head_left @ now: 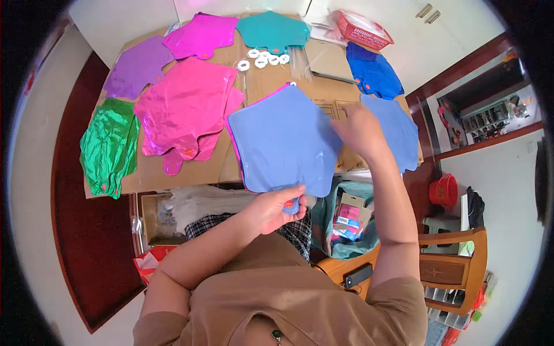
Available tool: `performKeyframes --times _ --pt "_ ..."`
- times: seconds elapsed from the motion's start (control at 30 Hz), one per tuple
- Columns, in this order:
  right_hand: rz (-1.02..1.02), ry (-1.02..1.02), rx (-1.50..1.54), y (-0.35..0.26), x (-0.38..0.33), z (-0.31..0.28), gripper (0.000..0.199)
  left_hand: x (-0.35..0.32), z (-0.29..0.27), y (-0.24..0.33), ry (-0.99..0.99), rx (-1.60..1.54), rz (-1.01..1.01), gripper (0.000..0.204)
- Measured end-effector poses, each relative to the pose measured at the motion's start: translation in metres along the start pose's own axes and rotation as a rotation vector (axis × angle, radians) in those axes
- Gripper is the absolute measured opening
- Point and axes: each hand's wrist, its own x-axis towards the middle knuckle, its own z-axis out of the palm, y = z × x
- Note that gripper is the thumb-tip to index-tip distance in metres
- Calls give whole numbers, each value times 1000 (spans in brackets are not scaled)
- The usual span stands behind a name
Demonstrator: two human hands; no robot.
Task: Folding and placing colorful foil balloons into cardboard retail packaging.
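Note:
My left hand [276, 209] is closed on the lower tab of a flat, uninflated foil balloon [285, 141], pale blue and star-shaped. An orange-red mark shows on that tab. A magenta layer shows along the balloon's left edge and top point. By its right corner is my right hand [360, 131], with fingers loosely apart and nothing visible in them; whether they touch the corner is unclear. Close to the right hand lie more pale blue foil balloons [395, 132]. To the left of the held balloon is a pile of pink foil balloons [182, 109].
Cardboard [202, 176] covers the table. Around it lie green [109, 144], purple [138, 66], magenta [202, 34], teal [272, 32] and dark blue [375, 72] foil balloons. White ribbon rolls [261, 61] and clear straws [299, 62] sit at the back, near a red basket [362, 30].

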Motion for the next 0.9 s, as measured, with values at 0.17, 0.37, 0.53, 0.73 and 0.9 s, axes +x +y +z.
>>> performKeyframes --times 0.17,0.37,0.53,0.73,0.9 --pt "233 -571 401 20 -61 -40 43 -11 7 7 -22 -75 -29 13" --pt "635 -605 1642 8 -100 19 35 -11 4 0 -115 -65 -87 15" --pt "555 -341 1636 -8 -88 44 27 -25 7 0 -144 -18 -51 20" --pt "537 -298 1481 -12 -89 55 28 -16 -4 -13 -148 0 -45 22" --pt "547 -357 1401 -8 -68 33 33 -3 -15 -21 -138 25 -15 18"
